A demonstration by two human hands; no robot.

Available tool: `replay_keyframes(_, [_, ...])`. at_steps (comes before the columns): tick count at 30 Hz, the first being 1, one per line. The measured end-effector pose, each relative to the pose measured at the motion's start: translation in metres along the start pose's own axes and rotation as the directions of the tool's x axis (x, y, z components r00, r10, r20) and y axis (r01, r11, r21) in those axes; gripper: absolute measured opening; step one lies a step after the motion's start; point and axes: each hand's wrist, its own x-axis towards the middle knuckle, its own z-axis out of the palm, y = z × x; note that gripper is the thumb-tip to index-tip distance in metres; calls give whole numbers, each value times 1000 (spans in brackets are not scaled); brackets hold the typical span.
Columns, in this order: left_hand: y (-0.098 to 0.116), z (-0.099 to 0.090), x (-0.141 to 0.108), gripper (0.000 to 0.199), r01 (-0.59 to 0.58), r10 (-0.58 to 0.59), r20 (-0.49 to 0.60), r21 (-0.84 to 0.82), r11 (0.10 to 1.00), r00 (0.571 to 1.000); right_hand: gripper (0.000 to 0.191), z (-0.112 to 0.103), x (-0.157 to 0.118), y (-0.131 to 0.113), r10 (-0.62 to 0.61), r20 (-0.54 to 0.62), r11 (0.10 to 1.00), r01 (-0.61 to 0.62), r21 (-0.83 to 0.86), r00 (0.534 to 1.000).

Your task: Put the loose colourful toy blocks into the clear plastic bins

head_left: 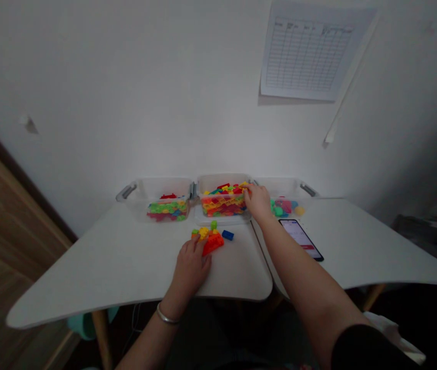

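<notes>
On the white table, my left hand [192,263] is closed on the near left side of a small build of toy bricks [213,243]. The build has an orange-red base with yellow and green bricks on it. Just right of it lies a loose blue toy brick [227,235]. My right hand [257,201] reaches to the right end of the middle clear bin [224,179], which is full of mixed toy bricks [224,203]. Its fingers are bent together beside a yellow brick [243,185] on top of the pile; whether they grip it is unclear.
A clear bin [160,185] of mostly green and red pieces stands left, and another clear bin [285,186] with colourful pieces stands right. A phone [301,239] lies right of my right forearm. Two table tops meet at a seam. Behind them rises a wall with a printed sheet [306,56].
</notes>
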Motion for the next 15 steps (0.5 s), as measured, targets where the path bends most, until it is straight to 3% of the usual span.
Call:
replay_keyframes(10, [3,-3,1,40,15,-15,28,5,1000,999,47,6,-7,-2,11,23,999,-10,-43,1000])
replay_keyframes(15, [3,-4,1,41,18,-18,50,11,1000,999,58,11,-21,-2,-27,-26,997,28,67,999])
